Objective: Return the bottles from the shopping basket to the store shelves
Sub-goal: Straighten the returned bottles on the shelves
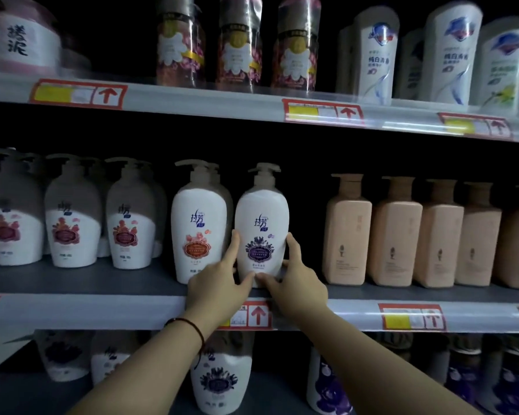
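White pump bottle with purple label (pixel 262 226) upright on grey middle shelf (pixel 81 284), beside matching orange-label bottle (pixel 199 226); left hand (pixel 218 284), right hand (pixel 295 284) fingers clamped around base, likely squaring label forward

This was a shop aisle, dimly lit. Tiered shelves (pixel 81 307) carried rows of identical pump bottles (pixel 72 217) and tan square bottles (pixel 346 232) facing outward. Red-and-yellow price tags (pixel 77 94) with arrows ran along each shelf's front edge.
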Action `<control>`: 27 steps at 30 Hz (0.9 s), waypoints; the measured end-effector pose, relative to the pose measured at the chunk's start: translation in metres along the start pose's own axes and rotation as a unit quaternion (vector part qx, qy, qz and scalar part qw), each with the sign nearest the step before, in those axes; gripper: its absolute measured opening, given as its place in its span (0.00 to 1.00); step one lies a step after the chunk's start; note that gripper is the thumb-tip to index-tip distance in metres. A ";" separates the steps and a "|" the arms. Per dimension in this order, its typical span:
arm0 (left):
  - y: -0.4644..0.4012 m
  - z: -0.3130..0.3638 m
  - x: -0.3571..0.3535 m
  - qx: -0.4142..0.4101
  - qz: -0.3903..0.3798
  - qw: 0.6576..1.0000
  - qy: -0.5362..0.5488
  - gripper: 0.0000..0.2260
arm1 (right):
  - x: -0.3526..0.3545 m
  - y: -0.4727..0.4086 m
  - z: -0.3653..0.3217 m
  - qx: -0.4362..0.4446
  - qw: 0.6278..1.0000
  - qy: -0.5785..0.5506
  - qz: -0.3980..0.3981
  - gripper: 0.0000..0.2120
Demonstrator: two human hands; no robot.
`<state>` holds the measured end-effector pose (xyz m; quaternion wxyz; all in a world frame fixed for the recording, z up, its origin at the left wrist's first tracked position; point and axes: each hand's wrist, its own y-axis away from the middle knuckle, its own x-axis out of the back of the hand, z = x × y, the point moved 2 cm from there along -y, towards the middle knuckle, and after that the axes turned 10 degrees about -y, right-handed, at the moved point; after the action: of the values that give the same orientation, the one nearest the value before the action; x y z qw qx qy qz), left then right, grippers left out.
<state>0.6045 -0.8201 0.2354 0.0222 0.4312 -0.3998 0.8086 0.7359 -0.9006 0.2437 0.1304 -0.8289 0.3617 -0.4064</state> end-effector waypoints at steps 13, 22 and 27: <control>0.020 0.055 -0.009 -0.150 0.186 0.971 -0.017 0.23 | 0.069 0.033 0.042 0.110 0.992 0.059 0.017 0.27; -0.026 0.140 -0.049 -0.058 -0.054 0.994 0.073 0.38 | 0.120 0.000 0.100 -0.041 0.999 0.020 0.009 0.21; -0.041 0.142 -0.075 0.000 -0.096 0.992 0.079 0.44 | 0.103 -0.015 0.105 -0.057 0.997 0.050 0.021 0.24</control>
<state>0.7633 -0.8637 0.2517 0.1309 0.4024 -0.3532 0.8344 0.8655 -0.9709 0.2439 0.0728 -0.8061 0.4076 -0.4228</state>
